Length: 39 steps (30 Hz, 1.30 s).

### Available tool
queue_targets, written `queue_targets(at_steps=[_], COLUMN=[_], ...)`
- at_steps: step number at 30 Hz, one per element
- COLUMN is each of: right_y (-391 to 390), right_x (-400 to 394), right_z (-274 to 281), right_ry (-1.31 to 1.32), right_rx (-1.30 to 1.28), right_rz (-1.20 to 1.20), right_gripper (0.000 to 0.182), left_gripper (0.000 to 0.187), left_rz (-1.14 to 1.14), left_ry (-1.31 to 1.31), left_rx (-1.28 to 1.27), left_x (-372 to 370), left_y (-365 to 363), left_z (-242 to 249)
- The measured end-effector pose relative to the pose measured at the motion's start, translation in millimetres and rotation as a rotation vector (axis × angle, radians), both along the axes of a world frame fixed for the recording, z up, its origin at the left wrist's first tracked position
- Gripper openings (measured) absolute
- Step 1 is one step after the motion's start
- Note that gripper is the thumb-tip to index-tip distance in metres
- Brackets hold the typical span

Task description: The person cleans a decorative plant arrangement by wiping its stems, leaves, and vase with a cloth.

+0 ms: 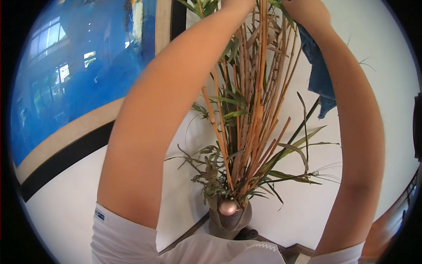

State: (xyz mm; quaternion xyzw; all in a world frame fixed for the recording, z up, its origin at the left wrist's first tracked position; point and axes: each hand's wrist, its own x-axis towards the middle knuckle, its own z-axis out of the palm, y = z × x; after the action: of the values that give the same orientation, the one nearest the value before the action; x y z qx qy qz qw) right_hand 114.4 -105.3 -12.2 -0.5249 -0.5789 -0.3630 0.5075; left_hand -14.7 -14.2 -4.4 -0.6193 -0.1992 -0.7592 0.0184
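Note:
Both my arms reach up to the top edge of the view, on either side of tall brown stalks with green leaves. My left hand is mostly cut off by the top edge beside the stalks, and its fingers are hidden. My right hand is at the top, right of the stalks, partly cut off. A blue cloth hangs below it, behind my right forearm; the fingers on it do not show clearly. The stalks stand in a dark grey vase with a shiny pinkish ball at its rim.
A large blue painting with a beige and black frame hangs on the white wall at the left, with window reflections on its surface. Leafy sprigs spread low around the vase. A small dark round object lies beside the vase.

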Motion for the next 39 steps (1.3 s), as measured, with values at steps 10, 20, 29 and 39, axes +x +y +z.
queue_targets(at_steps=[10, 20, 29, 39], right_y=[6, -13, 5, 13], right_x=[11, 8, 15, 31], right_z=[-14, -27, -47, -94], right_ry=[0.055, 0.103, 0.03, -0.26], right_rx=[-0.024, -0.085, -0.175, -0.534], right_rz=[0.237, 0.438, 0.395, 0.448], right_gripper=[0.026, 0.025, 0.024, 0.024], left_gripper=[0.022, 0.023, 0.03, 0.024], left_rz=[-0.105, -0.278, -0.274, -0.169], left_ry=[0.206, 0.201, 0.33, 0.536], left_rx=[-0.251, -0.313, -0.314, -0.619], left_x=[-1, -6, -22, -10], left_y=[-53, -57, -41, -51], left_z=[-21, -22, -48, -124])
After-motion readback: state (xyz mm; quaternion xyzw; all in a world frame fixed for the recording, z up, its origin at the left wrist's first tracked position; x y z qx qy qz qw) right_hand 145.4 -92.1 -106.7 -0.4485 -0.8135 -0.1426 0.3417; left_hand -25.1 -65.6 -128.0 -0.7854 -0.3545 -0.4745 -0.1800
